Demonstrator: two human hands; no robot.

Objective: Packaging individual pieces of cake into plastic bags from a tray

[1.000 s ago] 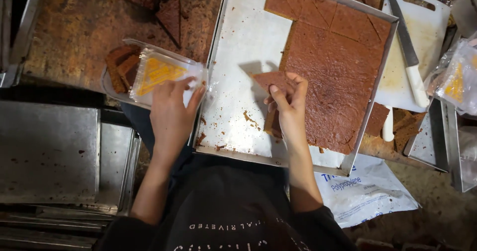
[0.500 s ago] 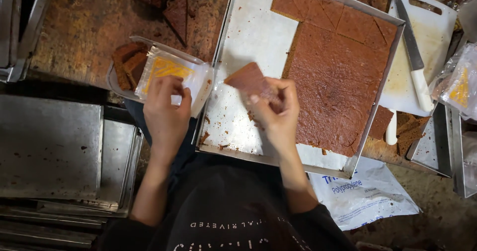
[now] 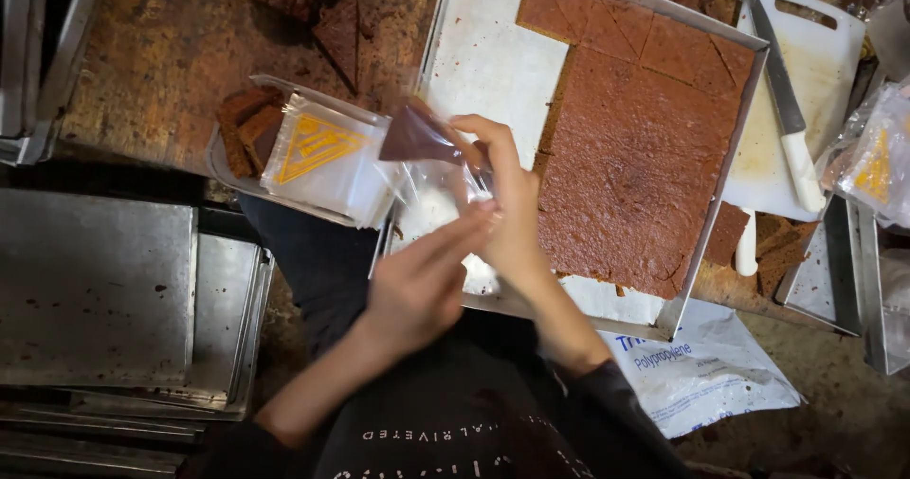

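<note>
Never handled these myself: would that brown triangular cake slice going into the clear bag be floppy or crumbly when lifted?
Probably fairly firm: the triangular slice keeps its flat shape and sharp corners while held at one end by the right hand. Likely crumbly too, since crumbs dot the metal tray. The clear bag looks thin, limp and wrinkled.

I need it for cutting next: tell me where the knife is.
The knife lies on the white cutting board at the head view's upper right, just right of the baking tray of brown cake, well clear of both hands.
</note>
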